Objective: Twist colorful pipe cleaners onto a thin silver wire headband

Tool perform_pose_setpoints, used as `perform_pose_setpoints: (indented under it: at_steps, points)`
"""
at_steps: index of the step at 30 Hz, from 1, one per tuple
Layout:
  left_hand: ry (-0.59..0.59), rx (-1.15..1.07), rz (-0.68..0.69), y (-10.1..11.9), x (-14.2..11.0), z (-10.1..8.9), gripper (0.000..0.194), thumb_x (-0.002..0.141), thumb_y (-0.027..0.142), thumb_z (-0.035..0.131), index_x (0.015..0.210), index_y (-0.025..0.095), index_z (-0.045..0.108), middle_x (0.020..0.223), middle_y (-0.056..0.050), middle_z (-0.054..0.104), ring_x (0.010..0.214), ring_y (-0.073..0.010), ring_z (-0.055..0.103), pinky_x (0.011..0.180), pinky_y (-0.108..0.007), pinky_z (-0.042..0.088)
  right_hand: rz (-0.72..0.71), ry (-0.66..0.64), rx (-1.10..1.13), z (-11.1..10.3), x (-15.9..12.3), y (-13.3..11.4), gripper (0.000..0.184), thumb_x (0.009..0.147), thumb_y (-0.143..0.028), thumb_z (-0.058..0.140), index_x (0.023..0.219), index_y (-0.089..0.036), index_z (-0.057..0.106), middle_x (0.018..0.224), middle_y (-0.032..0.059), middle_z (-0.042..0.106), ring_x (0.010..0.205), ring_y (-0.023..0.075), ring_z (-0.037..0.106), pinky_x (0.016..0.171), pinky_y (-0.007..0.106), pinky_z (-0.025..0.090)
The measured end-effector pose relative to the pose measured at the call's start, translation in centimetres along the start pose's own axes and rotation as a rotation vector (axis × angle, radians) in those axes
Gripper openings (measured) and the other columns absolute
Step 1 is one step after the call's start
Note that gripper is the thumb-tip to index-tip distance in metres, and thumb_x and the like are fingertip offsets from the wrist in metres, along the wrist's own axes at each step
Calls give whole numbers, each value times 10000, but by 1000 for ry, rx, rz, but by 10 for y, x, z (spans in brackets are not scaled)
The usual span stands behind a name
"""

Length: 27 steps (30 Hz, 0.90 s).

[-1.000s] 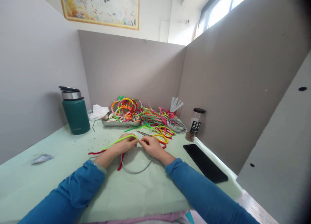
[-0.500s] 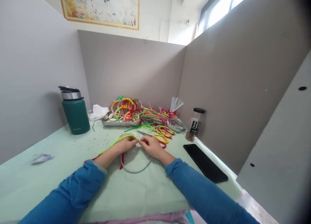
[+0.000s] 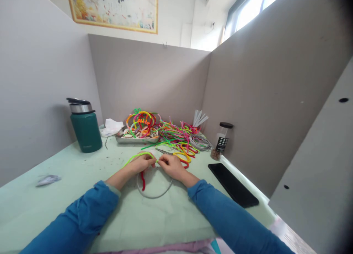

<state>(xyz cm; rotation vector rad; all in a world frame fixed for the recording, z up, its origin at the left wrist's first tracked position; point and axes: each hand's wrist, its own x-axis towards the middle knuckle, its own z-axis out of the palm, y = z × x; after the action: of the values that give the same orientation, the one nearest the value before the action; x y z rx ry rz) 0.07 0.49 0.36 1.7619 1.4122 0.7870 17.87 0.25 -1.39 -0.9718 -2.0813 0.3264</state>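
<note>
My left hand (image 3: 142, 163) is closed with its fingertips pinching a lime-green pipe cleaner (image 3: 135, 157), which arches over the back of the hand. Under that palm hangs the short end of a red pipe cleaner (image 3: 143, 181). Facing it, my right hand (image 3: 171, 165) pinches the green strand's tip, its fingertips almost touching the left ones. A grey wire loop (image 3: 154, 197) curves below both hands; its upper part is hidden by the fingers. Just behind the right hand lie scissors (image 3: 185, 157) with yellow and red handles.
Behind the hands stand a metal tray (image 3: 138, 140) with pipe-cleaner hoops and a heap of coloured pipe cleaners (image 3: 176, 131). Coiled grey wire (image 3: 200, 143), a jar (image 3: 220, 143) and a phone (image 3: 233, 184) are on the right. A green bottle (image 3: 86, 129) stands left.
The green strand's long tail has shortened along the left forearm, and its tip now shows between the fingers. The red end has shifted slightly right. The wire loop sags a little lower.
</note>
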Motion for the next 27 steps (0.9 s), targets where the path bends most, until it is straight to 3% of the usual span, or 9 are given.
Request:
perform_pose_setpoints:
  at_steps: [5, 13, 19, 27]
  points:
    - [-83, -25, 44, 1, -1, -1, 374, 679, 502, 510, 694, 136, 585, 392, 46, 404, 365, -88, 396, 384, -200, 286, 9, -8, 4, -1, 0, -1, 174, 795, -288, 486, 759, -174, 613, 656, -2, 605, 568, 101, 483, 536, 203, 308]
    - [-111, -205, -39, 7, -5, -1, 338, 648, 469, 572, 609, 135, 538, 330, 53, 377, 321, -71, 347, 372, -203, 279, -28, -8, 31, -2, -2, -5, 175, 805, -284, 479, 750, -168, 597, 638, -14, 589, 555, 89, 474, 527, 196, 304]
    - [-197, -370, -57, 4, -1, -2, 308, 651, 422, 585, 562, 134, 522, 302, 65, 329, 284, -56, 276, 343, -211, 289, -68, -13, 49, -4, -2, -6, 164, 805, -267, 477, 753, -162, 591, 623, -20, 578, 542, 81, 463, 529, 189, 304]
    - [-46, -205, -19, 6, -2, 2, 357, 649, 493, 568, 619, 139, 531, 395, 45, 456, 289, -55, 324, 310, -196, 294, -29, 9, 8, -1, 0, -2, 150, 789, -245, 477, 732, -166, 590, 625, -14, 586, 552, 90, 479, 543, 196, 313]
